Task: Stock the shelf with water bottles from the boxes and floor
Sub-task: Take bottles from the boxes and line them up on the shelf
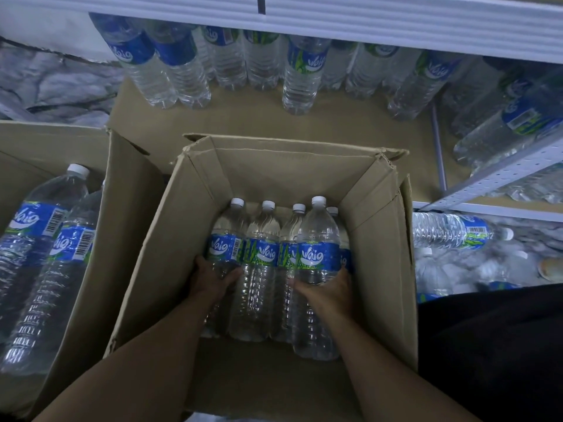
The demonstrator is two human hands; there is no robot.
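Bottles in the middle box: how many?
5: leftmost bottle gripped by the left hand, second bottle and third bottle between the hands, fourth bottle gripped by the right hand, fifth bottle hidden behind it. Others may lie beneath.

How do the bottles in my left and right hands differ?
The left bottle, gripped by the left hand, sits level with the other bottles; the right bottle, gripped by the right hand, is raised above them. The left bottle's label shows a barcode; the right bottle's doesn't. Both have white caps.
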